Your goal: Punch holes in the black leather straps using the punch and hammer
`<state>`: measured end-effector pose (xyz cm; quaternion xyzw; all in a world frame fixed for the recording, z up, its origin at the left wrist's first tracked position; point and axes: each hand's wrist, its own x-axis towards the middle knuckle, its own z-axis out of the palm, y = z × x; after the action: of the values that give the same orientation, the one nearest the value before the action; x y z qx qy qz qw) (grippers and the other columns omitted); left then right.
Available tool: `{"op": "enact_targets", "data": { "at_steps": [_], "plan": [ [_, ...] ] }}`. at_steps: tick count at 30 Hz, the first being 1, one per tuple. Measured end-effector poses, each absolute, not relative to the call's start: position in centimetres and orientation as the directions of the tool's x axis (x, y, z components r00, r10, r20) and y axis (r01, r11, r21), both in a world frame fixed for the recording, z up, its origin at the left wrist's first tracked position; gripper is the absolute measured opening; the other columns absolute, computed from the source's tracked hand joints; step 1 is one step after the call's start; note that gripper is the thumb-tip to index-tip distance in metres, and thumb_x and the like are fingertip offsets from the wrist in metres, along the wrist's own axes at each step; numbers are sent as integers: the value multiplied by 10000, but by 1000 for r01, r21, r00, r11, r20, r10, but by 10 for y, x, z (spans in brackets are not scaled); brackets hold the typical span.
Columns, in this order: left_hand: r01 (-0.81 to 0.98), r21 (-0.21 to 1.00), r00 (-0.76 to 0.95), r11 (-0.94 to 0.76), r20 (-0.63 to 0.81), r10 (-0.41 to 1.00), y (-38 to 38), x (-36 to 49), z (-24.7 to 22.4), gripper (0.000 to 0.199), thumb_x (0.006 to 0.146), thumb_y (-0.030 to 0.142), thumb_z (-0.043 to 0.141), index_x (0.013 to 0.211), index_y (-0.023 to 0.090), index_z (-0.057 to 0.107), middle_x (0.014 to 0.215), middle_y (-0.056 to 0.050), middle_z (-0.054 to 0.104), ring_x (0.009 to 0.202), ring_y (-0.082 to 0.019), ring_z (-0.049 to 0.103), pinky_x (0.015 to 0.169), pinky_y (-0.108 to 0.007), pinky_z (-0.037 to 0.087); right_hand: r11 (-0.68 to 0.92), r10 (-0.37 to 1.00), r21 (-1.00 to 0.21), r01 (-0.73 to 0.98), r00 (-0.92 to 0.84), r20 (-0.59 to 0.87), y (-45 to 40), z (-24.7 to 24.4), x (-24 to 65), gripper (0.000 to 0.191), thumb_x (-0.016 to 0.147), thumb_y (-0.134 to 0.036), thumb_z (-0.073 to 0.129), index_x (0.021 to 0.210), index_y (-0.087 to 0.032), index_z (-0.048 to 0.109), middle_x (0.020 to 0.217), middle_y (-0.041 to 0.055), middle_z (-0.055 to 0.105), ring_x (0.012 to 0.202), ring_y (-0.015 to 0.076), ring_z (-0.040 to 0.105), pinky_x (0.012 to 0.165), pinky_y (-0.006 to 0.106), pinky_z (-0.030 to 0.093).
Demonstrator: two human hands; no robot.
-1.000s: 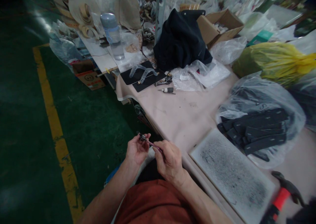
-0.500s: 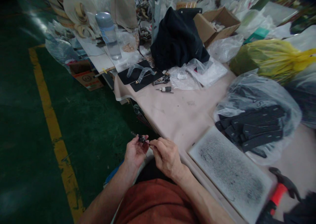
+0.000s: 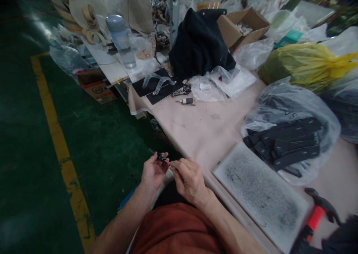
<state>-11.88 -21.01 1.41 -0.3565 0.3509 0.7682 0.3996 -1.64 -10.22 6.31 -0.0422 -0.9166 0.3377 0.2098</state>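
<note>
Low in front of my body, off the table's edge, my left hand (image 3: 153, 175) is closed around a small dark tool-like piece (image 3: 158, 155) with a shiny metal part; its exact kind is too small to make out. My right hand (image 3: 190, 180) pinches a thin pinkish rod (image 3: 169, 163), whose tip meets or nearly meets the dark piece. The fingers hide the rod's other end. On the table to the right lies a pale slab (image 3: 260, 198) with dark scuffs, and beyond it a clear plastic bag (image 3: 296, 101) with black strips (image 3: 298, 144) spilling out.
A red-and-black hammer (image 3: 317, 215) lies at the lower right. Farther back are a small bottle with a needle tip (image 3: 187, 101), black flat pieces (image 3: 167, 91), a dark cloth (image 3: 201, 45), a water bottle (image 3: 123, 45), a cardboard box (image 3: 242, 28) and a yellow bag (image 3: 302, 65).
My right hand has shifted very slightly, and a little more of the thin rod shows between the hands. The left hand keeps its hold. The view has moved a touch.
</note>
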Motion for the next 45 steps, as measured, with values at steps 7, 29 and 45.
{"op": "enact_targets", "data": {
  "at_steps": [7,29,45],
  "plan": [
    [-866,221,-397,-449,-848,350,-208,-116,18,135,846,152,528,773,112,634,824,-110,712,629,-154,662,552,-255,534,775,215,-629,-64,-909,357,-104,61,-18,201,922,-170,454,1070,-163,590,758,38,579,663,155,535,643,303,393],
    [-607,662,-781,-439,-597,180,-202,-112,44,150,794,238,670,924,166,692,1027,-42,679,933,-145,629,824,-286,506,39,662,-997,63,-749,-22,-104,22,23,149,885,-263,582,992,-218,674,824,18,709,761,173,660,713,311,515],
    [18,976,-988,216,-16,154,-231,-120,54,297,835,410,615,992,178,712,995,-45,704,937,-187,635,843,-270,492,-293,721,-956,13,-654,-230,-100,19,29,161,831,-301,662,954,-200,684,771,9,688,708,152,635,725,304,489]
  ]
}}
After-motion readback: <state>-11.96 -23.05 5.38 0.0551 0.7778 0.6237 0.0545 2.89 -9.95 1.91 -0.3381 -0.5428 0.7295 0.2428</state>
